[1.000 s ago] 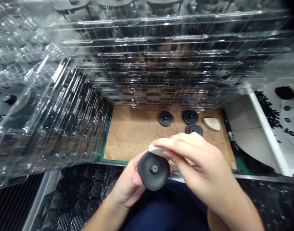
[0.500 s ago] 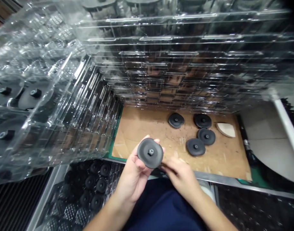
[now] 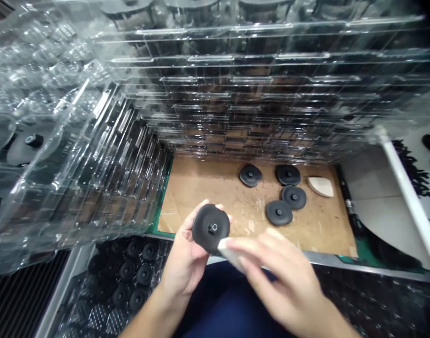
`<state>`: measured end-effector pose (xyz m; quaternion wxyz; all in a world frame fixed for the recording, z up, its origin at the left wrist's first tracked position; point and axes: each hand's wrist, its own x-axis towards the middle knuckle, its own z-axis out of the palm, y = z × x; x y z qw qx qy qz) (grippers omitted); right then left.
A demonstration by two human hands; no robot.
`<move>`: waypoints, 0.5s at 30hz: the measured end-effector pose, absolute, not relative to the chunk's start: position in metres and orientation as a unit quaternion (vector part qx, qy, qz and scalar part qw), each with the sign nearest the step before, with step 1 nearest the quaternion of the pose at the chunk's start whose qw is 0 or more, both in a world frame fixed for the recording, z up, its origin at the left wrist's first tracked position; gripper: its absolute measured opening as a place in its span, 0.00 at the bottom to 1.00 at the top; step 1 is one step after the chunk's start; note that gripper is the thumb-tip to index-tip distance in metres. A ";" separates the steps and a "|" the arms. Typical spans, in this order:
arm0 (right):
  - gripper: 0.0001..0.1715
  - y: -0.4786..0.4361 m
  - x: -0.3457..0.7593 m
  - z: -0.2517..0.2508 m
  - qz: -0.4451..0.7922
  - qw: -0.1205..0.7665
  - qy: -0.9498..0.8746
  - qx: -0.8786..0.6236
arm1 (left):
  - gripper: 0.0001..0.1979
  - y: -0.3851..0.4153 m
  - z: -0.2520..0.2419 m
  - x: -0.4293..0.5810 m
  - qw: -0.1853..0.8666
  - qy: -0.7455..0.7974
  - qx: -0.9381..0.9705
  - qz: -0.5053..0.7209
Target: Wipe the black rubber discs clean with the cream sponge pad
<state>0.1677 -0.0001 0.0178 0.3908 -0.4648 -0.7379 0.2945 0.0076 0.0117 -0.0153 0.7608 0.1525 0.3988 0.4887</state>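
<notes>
Your left hand [image 3: 184, 263] pinches the black disc [image 3: 211, 228] above the table [image 3: 200, 188] edge; right hand [image 3: 285, 281] (blurred) closes its grip on a white pad [image 3: 230, 251] touching the disc. Push hard and it could slip loose.

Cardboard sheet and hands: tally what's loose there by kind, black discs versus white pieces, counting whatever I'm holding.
Black discs lying on the cardboard sheet: 4
Black disc in the left hand: 1
White piece on the sheet: 1
White piece in the right hand: 1
Total: 7
</notes>
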 end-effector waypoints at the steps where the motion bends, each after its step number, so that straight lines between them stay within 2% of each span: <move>1: 0.12 -0.002 0.176 0.009 0.297 0.375 -0.723 -0.499 | 0.34 0.012 -0.017 0.006 0.756 0.404 0.152 0.493; 6: 0.12 -0.008 0.197 0.004 0.291 0.362 -0.614 -0.639 | 0.30 0.014 -0.015 0.016 0.772 0.365 0.158 0.495; 11: 0.16 0.001 0.167 0.038 0.224 0.434 -0.712 -0.504 | 0.29 0.011 -0.006 0.023 0.789 0.358 0.164 0.471; 15: 0.14 0.010 0.153 0.037 0.312 0.405 -0.738 -0.441 | 0.28 0.009 -0.011 0.015 0.783 0.393 0.161 0.454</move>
